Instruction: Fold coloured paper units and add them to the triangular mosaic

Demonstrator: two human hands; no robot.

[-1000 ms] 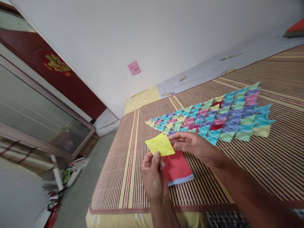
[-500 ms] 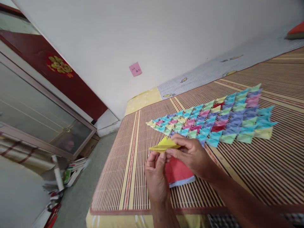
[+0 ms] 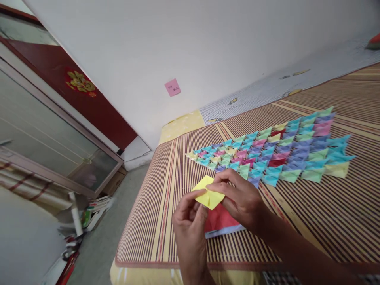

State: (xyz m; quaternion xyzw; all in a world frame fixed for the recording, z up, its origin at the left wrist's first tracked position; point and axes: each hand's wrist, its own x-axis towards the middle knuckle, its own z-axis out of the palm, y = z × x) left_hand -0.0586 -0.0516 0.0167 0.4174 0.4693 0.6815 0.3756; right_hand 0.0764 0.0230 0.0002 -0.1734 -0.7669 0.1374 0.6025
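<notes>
A folded piece of yellow paper is held up between both hands, spread into a roughly square shape with creases meeting near its middle. My left hand pinches its lower left side between thumb and fingers. From the right, my right hand grips the opposite side, its thumb lying near the centre. Below them a red sheet of paper with a pale blue edge lies on the striped mat, partly hidden by the hands. Beyond stretches a triangular array of folded paper pieces in blue, green, pink, yellow and red.
The striped mat covers a bed against a white wall. A pink note is stuck on the wall. To the left are a framed glass door, a strip of floor and a pile of clutter. A red object lies far right.
The yellow paper has gone from a flattened, pointed shape to an opened square facing me. My left hand has shifted slightly left, and the view has turned a little.
</notes>
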